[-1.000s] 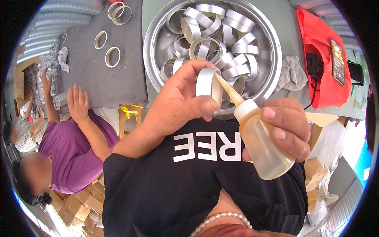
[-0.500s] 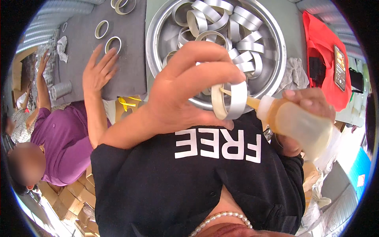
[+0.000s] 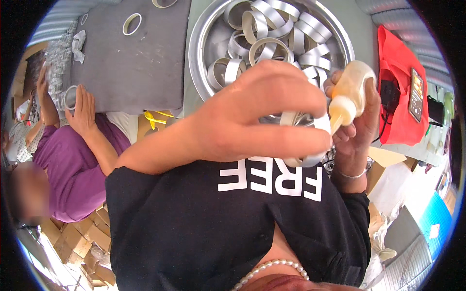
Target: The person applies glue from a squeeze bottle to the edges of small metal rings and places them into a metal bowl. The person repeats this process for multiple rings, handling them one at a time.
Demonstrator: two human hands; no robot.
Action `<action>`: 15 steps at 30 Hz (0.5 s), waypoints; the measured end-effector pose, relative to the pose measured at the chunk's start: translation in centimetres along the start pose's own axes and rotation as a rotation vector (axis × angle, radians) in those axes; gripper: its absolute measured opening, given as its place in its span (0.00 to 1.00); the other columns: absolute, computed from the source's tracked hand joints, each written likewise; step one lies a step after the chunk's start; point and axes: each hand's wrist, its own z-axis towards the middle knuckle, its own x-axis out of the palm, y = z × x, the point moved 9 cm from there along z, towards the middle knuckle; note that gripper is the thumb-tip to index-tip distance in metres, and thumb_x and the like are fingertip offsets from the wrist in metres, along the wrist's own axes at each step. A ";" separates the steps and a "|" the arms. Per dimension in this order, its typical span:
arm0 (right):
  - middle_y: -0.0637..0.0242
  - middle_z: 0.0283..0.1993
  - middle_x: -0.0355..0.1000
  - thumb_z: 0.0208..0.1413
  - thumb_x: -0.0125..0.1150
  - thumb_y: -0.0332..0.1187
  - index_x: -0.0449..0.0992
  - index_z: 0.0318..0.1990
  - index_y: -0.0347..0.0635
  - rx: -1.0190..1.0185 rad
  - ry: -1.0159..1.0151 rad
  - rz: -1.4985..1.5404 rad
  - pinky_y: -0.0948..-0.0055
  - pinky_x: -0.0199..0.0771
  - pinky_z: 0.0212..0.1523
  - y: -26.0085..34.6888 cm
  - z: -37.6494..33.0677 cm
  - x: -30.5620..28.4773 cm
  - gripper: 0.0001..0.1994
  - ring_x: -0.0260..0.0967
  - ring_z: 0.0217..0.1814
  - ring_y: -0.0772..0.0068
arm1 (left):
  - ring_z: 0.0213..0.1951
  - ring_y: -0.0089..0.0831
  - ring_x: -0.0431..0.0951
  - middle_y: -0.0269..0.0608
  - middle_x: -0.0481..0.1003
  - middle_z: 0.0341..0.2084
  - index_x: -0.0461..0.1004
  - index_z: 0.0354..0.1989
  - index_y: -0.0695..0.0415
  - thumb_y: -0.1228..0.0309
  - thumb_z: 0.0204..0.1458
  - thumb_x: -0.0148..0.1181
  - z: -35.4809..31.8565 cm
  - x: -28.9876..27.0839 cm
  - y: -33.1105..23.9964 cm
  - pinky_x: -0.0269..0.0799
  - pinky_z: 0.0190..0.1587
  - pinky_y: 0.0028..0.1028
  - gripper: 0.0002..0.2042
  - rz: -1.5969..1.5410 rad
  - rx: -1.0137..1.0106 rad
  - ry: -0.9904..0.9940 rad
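Holding a bottle [image 3: 358, 89], right fingers [image 3: 345, 133] sit near inverted white lettering [image 3: 270, 180].

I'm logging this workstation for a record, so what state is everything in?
Left hand: curled around a ring, slightly blurred
Held ring: partly hidden by fingers
Right hand: gripping the bottle
Squeeze bottle: tipped, nozzle fitted and pointing toward the held ring; contact unclear
Metal basin: holding many loose silver rings
Phone: screen lit, lying on the red bag
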 end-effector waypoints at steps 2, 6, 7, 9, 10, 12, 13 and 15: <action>0.52 0.38 0.75 0.63 0.41 0.55 0.69 0.49 0.31 -0.097 -0.022 0.097 0.87 0.58 0.10 0.1 0.5 -0.7 0.29 0.55 0.11 0.87 | 0.43 0.38 0.73 0.44 0.70 0.43 0.73 0.45 0.51 0.66 0.29 0.78 -0.8 -1.6 1.5 0.71 0.44 0.34 0.29 0.041 -0.127 -0.067; 0.49 0.42 0.74 0.63 0.45 0.53 0.69 0.49 0.28 -0.307 -0.003 0.136 0.90 0.58 0.12 3.7 0.6 -3.1 0.29 0.56 0.14 0.88 | 0.49 0.38 0.70 0.45 0.68 0.48 0.71 0.51 0.56 0.61 0.27 0.80 -6.7 -9.4 7.0 0.69 0.49 0.34 0.37 0.391 -0.779 -0.291; 0.48 0.43 0.74 0.62 0.46 0.52 0.69 0.49 0.28 -0.347 -0.018 0.131 0.91 0.58 0.12 4.4 0.3 -3.9 0.28 0.56 0.15 0.88 | 0.49 0.37 0.70 0.44 0.68 0.49 0.71 0.52 0.56 0.60 0.28 0.79 -8.0 -11.2 7.5 0.69 0.49 0.35 0.37 0.629 -0.766 -0.255; 0.46 0.44 0.74 0.62 0.47 0.51 0.69 0.49 0.27 -0.360 -0.031 0.162 0.91 0.57 0.12 4.7 0.3 -4.7 0.28 0.57 0.15 0.88 | 0.51 0.37 0.69 0.43 0.68 0.50 0.70 0.54 0.56 0.59 0.31 0.77 -9.0 -13.6 7.8 0.68 0.50 0.35 0.37 1.106 -0.728 -0.172; 0.45 0.44 0.73 0.62 0.47 0.51 0.69 0.49 0.27 -0.362 -0.035 0.169 0.91 0.57 0.12 4.8 0.3 -4.9 0.28 0.57 0.15 0.88 | 0.51 0.38 0.69 0.43 0.69 0.50 0.70 0.54 0.56 0.59 0.31 0.76 -8.8 -13.0 8.0 0.67 0.50 0.35 0.37 0.992 -0.699 -0.111; 0.45 0.44 0.73 0.62 0.47 0.51 0.69 0.49 0.27 -0.351 -0.021 0.171 0.90 0.57 0.12 4.6 0.5 -4.7 0.28 0.56 0.15 0.88 | 0.52 0.39 0.69 0.42 0.70 0.50 0.70 0.55 0.55 0.59 0.32 0.74 -7.3 -11.5 7.7 0.66 0.52 0.36 0.36 0.757 -0.639 0.004; 0.45 0.44 0.73 0.62 0.47 0.51 0.69 0.48 0.27 -0.339 -0.002 0.170 0.90 0.56 0.12 4.4 0.7 -4.4 0.28 0.56 0.15 0.87 | 0.53 0.40 0.69 0.43 0.70 0.50 0.71 0.54 0.55 0.59 0.31 0.74 -6.9 -9.5 8.0 0.65 0.53 0.36 0.36 0.629 -0.622 0.118; 0.45 0.44 0.73 0.62 0.47 0.51 0.69 0.48 0.27 -0.329 0.012 0.151 0.90 0.56 0.13 4.2 0.8 -3.9 0.28 0.56 0.15 0.87 | 0.53 0.42 0.69 0.43 0.71 0.50 0.71 0.54 0.55 0.61 0.30 0.73 -6.1 -4.9 8.0 0.63 0.55 0.38 0.36 0.373 -0.576 0.333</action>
